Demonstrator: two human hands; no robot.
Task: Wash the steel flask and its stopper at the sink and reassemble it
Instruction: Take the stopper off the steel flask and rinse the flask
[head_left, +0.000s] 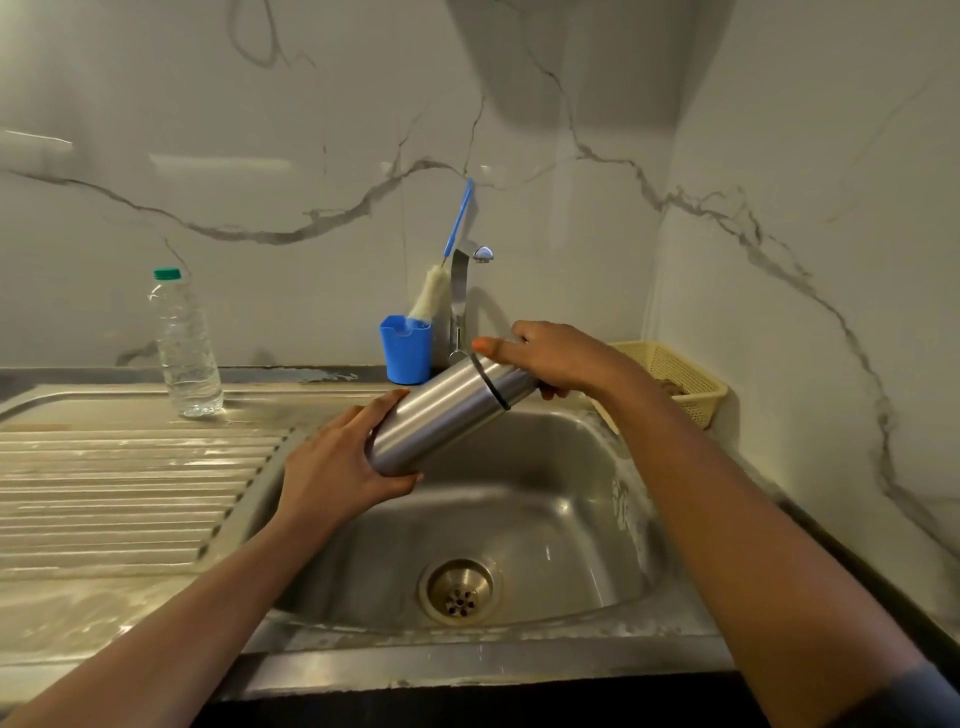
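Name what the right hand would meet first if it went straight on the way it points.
Likely the tap stem just beyond the right hand, though depth is unclear.

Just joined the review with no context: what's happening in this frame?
A person holds the steel flask tilted over the sink. The left hand grips its base, and the right hand grips the top end, just past a black ring. No water shows at the tap. A bottle brush stands in a blue cup behind the basin, untouched. A plastic bottle stands on the drainboard.
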